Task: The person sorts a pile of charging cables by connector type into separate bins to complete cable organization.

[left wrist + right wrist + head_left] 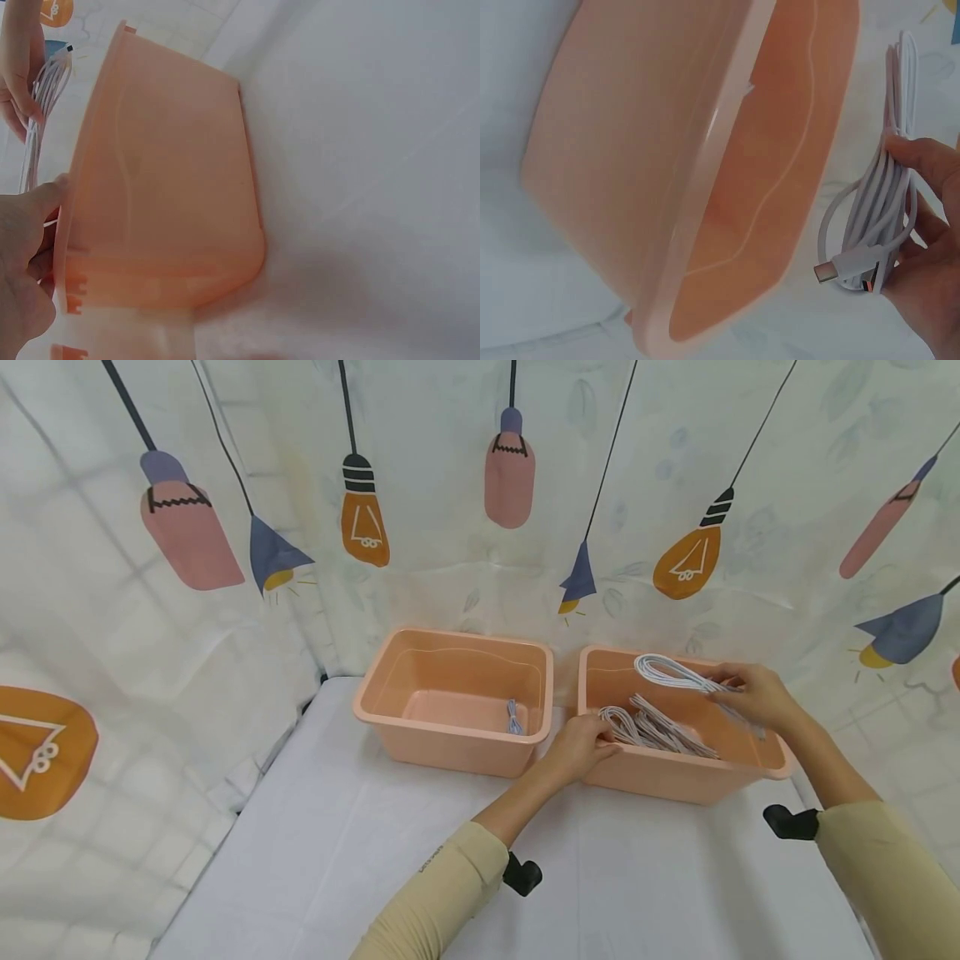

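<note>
My right hand [753, 697] holds a coiled white USB cable [667, 672] above the right peach bin [660, 782]. Its metal plug ends show in the right wrist view, where the thumb and fingers pinch the coil [881, 202]. My left hand [577, 747] grips the front left rim of that bin, fingers on the inner side. Inside the bin, close to those fingers, lie several bundled white cables [660, 727]. In the left wrist view the left hand [26, 255] partly hides behind the rim.
A second peach bin [450, 756] stands to the left, with a small grey-white cable bundle [513, 717] inside. Both bins rest on a white-covered table [420, 843], against a curtain [450, 585] printed with lamps and bulbs.
</note>
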`<action>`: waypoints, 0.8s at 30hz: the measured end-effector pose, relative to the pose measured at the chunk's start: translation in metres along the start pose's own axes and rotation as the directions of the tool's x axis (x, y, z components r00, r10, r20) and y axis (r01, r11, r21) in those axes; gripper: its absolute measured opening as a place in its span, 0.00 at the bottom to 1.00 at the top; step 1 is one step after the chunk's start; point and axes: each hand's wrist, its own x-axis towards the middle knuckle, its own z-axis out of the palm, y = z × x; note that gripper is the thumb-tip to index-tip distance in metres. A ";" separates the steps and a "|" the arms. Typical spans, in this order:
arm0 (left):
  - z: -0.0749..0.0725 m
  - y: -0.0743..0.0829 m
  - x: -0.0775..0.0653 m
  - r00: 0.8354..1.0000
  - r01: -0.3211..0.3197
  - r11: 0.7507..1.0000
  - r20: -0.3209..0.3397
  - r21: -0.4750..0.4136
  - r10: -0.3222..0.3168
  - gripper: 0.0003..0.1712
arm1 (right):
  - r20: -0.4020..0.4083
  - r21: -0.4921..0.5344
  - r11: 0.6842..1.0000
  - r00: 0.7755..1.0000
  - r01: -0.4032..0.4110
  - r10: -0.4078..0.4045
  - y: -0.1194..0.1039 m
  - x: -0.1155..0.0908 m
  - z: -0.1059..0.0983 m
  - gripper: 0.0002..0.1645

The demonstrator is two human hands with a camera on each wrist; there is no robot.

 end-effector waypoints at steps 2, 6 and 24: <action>0.000 0.000 -0.001 1.000 0.000 1.000 -0.001 -0.006 0.000 0.10 | 0.007 0.006 1.000 1.000 -0.019 0.019 0.001 0.001 -0.002 0.22; 0.000 0.000 -0.001 1.000 -0.010 1.000 -0.008 -0.002 0.010 0.09 | 0.016 0.025 0.997 0.997 -0.074 0.074 0.002 0.002 -0.007 0.29; -0.008 -0.001 -0.003 0.991 -0.122 0.976 -0.030 0.179 0.130 0.14 | -0.072 0.050 0.995 0.994 -0.083 0.086 -0.009 -0.017 0.006 0.32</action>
